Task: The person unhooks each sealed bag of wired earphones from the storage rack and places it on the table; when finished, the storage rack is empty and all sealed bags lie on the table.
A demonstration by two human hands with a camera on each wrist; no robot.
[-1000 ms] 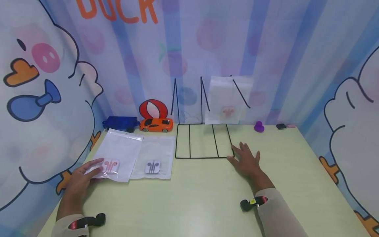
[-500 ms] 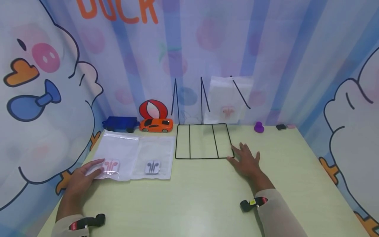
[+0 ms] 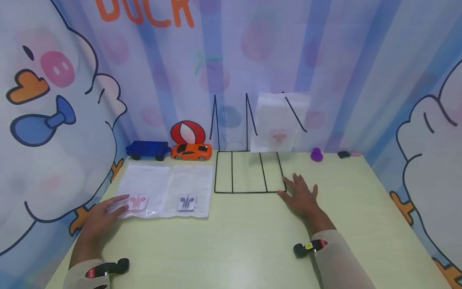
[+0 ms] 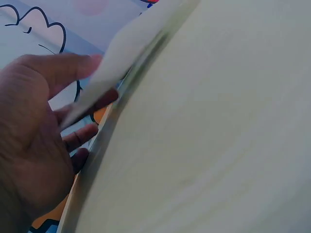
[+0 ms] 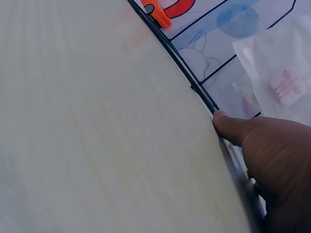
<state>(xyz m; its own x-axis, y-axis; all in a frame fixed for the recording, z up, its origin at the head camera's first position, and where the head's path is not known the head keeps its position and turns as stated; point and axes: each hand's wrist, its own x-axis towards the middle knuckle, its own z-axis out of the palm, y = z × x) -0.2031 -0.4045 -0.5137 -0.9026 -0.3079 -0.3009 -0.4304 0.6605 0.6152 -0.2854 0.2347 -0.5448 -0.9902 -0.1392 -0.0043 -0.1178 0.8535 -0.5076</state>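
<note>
On the left of the table, a white zip-lock bag [image 3: 146, 178] holds a small square case with pink earphones. Beside it a second zip-lock bag [image 3: 191, 180], with dark earphones, lies flat. My left hand [image 3: 99, 220] pinches the first bag's lower left edge; the left wrist view shows thumb above and fingers below the sheet [image 4: 109, 65]. My right hand [image 3: 301, 196], fingers spread, touches the front right corner of a black wire display rack [image 3: 249, 192]. From the rack's right hook hangs another zip-lock bag [image 3: 279, 116] with pink earphones.
Along the back edge stand a blue toy wagon [image 3: 149, 149], an orange toy car [image 3: 191, 152] and a purple knob-like piece [image 3: 317, 155]. A small black piece [image 3: 344, 155] and a pink one [image 3: 355, 154] lie at the back right. A printed curtain rises behind.
The bag in my left hand has come down flatter onto the table, its right edge lowering and drawing left beside the second bag. My right hand stays at the rack's corner.
</note>
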